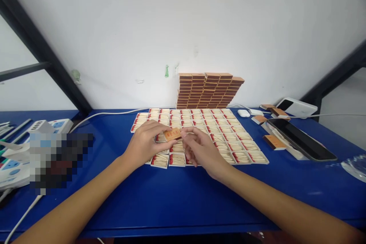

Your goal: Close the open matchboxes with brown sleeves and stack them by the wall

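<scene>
Between thumb and fingers, my left hand (147, 141) grips a tan matchbox (172, 134) with red lettering on its top. My right hand (201, 148) meets the right end of this matchbox, its thumb and index finger pinched there. Whether those fingers grip the box itself or a tray in it is hard to make out. Beneath both hands lie rows of white open matchbox trays (177, 159) full of red-tipped matches, partly hidden by the hands.
Stacked matchboxes (206, 91) lean near the wall. To the right are loose matchboxes (274, 142), a phone (303, 139), a white power bank (297, 107) and a white earbud case (243, 113). Power strips (14, 167) and a cable (108, 113) occupy the left of the blue table (171, 198).
</scene>
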Demonstrator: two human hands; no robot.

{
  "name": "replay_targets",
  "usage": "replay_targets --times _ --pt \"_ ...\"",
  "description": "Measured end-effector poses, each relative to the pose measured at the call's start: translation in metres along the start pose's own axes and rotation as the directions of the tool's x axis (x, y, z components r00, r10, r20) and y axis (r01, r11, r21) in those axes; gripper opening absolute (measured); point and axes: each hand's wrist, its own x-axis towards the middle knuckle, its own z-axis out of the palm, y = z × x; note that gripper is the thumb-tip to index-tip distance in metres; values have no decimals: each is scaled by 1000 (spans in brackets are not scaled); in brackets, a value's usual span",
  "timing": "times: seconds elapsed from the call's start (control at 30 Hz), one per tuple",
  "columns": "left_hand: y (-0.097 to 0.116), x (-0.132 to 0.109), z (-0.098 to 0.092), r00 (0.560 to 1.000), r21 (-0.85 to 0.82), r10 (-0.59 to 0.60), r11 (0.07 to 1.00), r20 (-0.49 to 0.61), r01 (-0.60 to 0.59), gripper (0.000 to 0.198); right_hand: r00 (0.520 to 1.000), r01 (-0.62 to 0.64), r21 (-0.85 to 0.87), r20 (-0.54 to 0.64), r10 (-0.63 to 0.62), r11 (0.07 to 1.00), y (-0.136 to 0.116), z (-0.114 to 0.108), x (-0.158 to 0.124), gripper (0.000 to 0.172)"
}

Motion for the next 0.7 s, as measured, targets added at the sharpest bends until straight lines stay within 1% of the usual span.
replay_targets --times 0.07,0.1,0.13,0.23,0.3,0.43,0.47,0.5,0.57,0.6,0.63,0.67,0.7 --pt "1 -1 1 1000 4 -22 1000 -10 22 28 996 -7 33 -93 10 999 -3 -6 2 44" --pt "1 -2 1 999 3 -30 1000 -17 30 30 995 -7 43 -103 11 999 -4 -8 2 45" --pt "2 -2 1 999 -1 -33 999 -22 33 33 996 -8 49 -90 12 999 -6 -9 1 45" --pt "9 -4 4 999 -30 -28 999 -38 27 41 1000 -4 58 -1 5 998 -9 -7 -2 51" --pt "14 -3 5 999 -44 -25 999 -43 24 43 1000 23 65 -9 -23 998 -10 -5 -3 55" --pt "18 -1 5 998 -44 -55 998 -43 53 32 997 71 20 -43 -70 997 -10 -9 -1 57" --pt "18 0 5 996 -40 -71 997 -50 69 29 993 90 8 -80 -89 996 -11 -11 0 58" --pt "17 0 4 994 -34 -90 996 -61 88 29 983 117 5 -142 -115 993 -12 -13 1 58" --pt "16 1 3 987 -27 -134 991 -89 132 29 942 183 17 -289 -171 983 -15 -15 0 53" --pt "16 1 2 984 -30 -150 989 -101 148 29 934 198 26 -309 -180 980 -16 -14 -1 49" --pt "16 2 1 981 -38 -162 987 -107 158 29 949 186 37 -265 -170 982 -16 -13 -2 46" --pt "17 2 1 980 -50 -169 985 -104 164 29 976 154 45 -163 -144 987 -15 -10 -4 44" --pt "18 2 1 980 -63 -172 984 -97 166 28 993 114 46 -32 -112 992 -14 -8 -6 43"
